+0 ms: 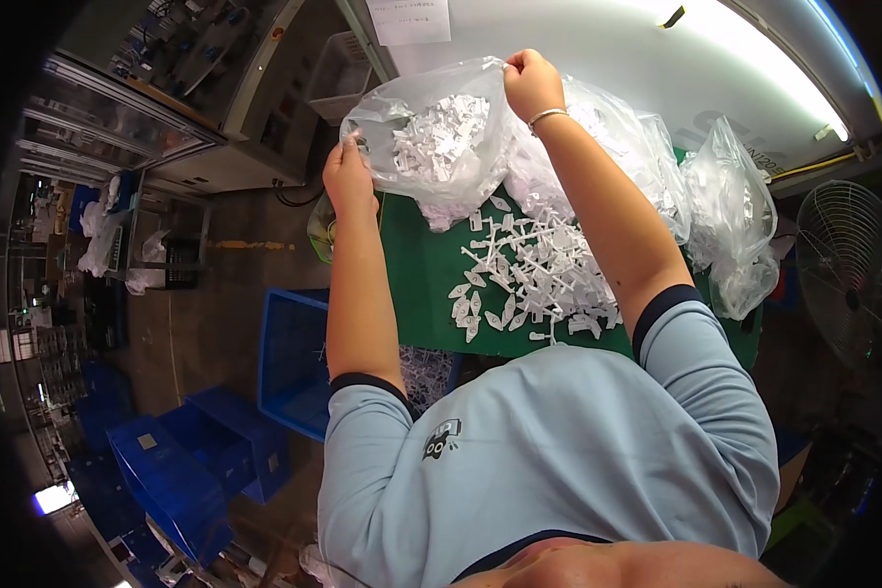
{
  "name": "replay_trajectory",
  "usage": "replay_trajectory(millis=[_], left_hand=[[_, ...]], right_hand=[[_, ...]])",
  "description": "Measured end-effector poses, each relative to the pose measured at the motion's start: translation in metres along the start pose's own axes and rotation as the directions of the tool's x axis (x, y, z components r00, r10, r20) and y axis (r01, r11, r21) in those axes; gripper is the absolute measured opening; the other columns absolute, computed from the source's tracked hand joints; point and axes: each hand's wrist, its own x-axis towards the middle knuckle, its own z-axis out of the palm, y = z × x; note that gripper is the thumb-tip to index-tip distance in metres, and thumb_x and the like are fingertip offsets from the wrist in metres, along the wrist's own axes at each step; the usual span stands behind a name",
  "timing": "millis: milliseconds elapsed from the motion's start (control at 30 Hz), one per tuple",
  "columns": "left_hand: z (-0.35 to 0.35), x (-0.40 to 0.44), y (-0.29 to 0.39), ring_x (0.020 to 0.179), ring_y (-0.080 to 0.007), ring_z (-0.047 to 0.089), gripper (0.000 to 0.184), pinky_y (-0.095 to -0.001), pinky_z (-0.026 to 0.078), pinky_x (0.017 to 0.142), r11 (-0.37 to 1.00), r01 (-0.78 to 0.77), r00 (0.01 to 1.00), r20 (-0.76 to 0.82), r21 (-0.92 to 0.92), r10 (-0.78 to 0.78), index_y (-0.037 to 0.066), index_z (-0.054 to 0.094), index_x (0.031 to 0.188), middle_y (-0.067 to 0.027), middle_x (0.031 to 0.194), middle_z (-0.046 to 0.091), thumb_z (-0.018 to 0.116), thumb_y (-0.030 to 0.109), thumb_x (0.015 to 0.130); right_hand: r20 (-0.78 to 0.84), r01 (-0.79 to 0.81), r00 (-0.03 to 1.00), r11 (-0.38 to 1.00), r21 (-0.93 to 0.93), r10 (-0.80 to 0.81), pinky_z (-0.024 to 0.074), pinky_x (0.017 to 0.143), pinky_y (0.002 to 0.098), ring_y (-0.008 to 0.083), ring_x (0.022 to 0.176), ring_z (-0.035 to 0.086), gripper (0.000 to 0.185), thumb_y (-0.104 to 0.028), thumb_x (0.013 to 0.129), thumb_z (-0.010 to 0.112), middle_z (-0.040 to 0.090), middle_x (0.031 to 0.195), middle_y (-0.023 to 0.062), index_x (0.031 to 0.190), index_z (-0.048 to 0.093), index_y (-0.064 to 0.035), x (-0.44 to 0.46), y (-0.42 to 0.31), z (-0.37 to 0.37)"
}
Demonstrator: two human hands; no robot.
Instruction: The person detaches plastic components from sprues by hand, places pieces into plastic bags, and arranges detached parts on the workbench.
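A clear plastic bag (475, 174) stands at the back left of the green table (416, 284), its mouth spread wide. Small white plastic parts (443, 135) lie inside it. My left hand (350, 179) is closed on the left side of the bag's rim. On the right side of the rim, my right hand (534, 86) pinches the plastic, with a bracelet on that wrist. Between my forearms, a loose pile of white plastic pieces (549, 265) covers part of the table, some flat and diamond-shaped, others thin and branched.
More filled clear bags (730, 211) stand along the table's back and right. A blue crate (289, 358) with white scraps sits below the front left edge. Several blue bins (181, 461) are on the floor at left. A caged fan (848, 265) stands at right.
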Motion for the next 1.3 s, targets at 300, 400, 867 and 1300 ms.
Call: replay_trajectory(millis=[300,400,867,1300], left_hand=[[-0.023,-0.029,-0.037,0.068,-0.0101,0.054,0.050,-0.0230,0.044,0.060,0.985,0.016,1.000,-0.020,-0.170,-0.019,0.005,0.039,0.140,-0.0050,0.090,0.057,0.045,0.034,0.101],[-0.056,-0.064,-0.071,0.082,-0.0153,0.058,0.059,-0.0289,0.048,0.073,0.986,-0.025,1.000,0.000,-0.164,0.025,0.007,0.028,0.146,-0.0089,0.106,0.057,0.040,0.044,0.101],[-0.091,-0.196,-0.182,0.079,-0.0106,0.057,0.039,-0.0257,0.048,0.069,0.892,0.422,0.893,0.098,0.163,-0.440,0.004,0.057,0.119,-0.0073,0.111,0.061,0.047,0.037,0.100],[0.019,-0.138,-0.100,0.123,-0.0200,0.046,0.043,-0.0343,0.034,0.102,0.975,0.218,0.824,0.544,-0.048,-0.158,0.001,0.047,0.135,-0.0113,0.131,0.051,0.048,0.026,0.100]], right_hand=[[-0.002,0.062,0.998,0.936,0.346,-0.065,0.0506,0.074,0.0293,0.0168,0.079,0.065,0.021,-0.013,0.086,0.061,0.069,0.086,0.0078,0.104,0.065,-0.0024,-0.052,0.011,-0.035],[0.113,0.000,0.990,0.803,0.596,-0.083,0.0491,0.071,0.0247,0.0101,0.077,0.062,0.019,-0.012,0.088,0.062,0.067,0.084,0.0039,0.103,0.063,-0.0004,-0.111,0.014,-0.066],[0.672,-0.740,0.600,0.621,0.260,0.434,0.0531,0.069,0.0262,0.0135,0.078,0.064,0.026,-0.019,0.091,0.062,0.067,0.094,0.0090,0.106,0.060,0.0022,-0.266,0.120,-0.097],[0.710,-0.929,0.352,0.134,0.345,0.610,0.0597,0.071,0.0406,0.0346,0.092,0.066,0.056,-0.027,0.090,0.061,0.054,0.117,0.0233,0.132,0.039,0.0032,-0.183,0.043,-0.014]])
